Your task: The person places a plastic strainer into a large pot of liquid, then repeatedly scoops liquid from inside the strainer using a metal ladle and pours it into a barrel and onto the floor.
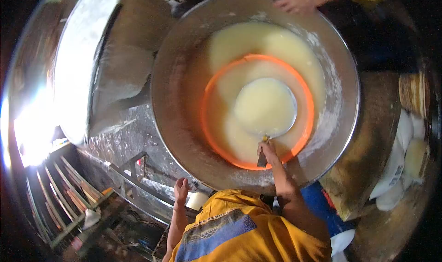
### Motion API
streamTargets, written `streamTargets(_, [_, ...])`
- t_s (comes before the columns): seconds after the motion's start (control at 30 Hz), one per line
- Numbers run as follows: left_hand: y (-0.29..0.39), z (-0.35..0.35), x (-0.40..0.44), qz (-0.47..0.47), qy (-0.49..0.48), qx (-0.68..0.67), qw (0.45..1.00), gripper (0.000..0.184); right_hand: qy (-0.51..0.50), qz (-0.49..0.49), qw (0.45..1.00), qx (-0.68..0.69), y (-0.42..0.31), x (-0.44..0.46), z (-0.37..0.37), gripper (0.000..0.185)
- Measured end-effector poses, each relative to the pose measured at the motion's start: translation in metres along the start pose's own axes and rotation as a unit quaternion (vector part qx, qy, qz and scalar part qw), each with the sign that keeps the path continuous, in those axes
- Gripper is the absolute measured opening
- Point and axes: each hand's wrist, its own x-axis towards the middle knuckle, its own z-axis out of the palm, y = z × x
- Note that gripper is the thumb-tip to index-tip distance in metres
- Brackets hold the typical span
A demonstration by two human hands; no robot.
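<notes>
My right hand (266, 152) is wrapped around the handle of a large round ladle (266, 106), which is full of pale yellowish liquid. The ladle is inside the orange rim (210, 88) of a round basin or basket, low within a big metal vat (177, 101). Cloudy liquid (258, 37) surrounds that orange rim; the vessel's sides below it are hidden. My left hand (181, 191) is raised beside the vat's near left edge, holding nothing, its fingers loosely extended.
Another person's hand (297, 0) is at the vat's far right rim. Wooden slats (62, 193) and a metal rail (138, 184) are at lower left. White sacks (396, 170) and a brownish bucket (411, 94) stand at right. A bright opening glares at left.
</notes>
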Motion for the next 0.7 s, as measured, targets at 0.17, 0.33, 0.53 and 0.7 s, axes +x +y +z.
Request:
streamTargets(0.17, [0.001,-0.003,0.003,0.006,0.037,0.064,0.997,0.038,-0.021,0.116,0.993,-0.031,-0.025,-0.047,0.03,0.021])
streamTargets(0.33, [-0.031,-0.008,0.002,-0.023,0.063,0.081,0.994,0.043,-0.145,0.125,0.971,-0.144,-0.031,-0.079,0.019,0.027])
streamTargets(0.53, [-0.086,-0.025,-0.017,-0.081,0.094,0.0,0.992,0.049,-0.117,0.093,0.933,-0.329,-0.076,-0.149,0.045,0.023])
streamTargets(0.7, [-0.196,-0.011,-0.003,-0.146,0.13,-0.123,0.973,0.049,-0.125,0.201,0.918,-0.317,-0.102,-0.198,0.102,0.016])
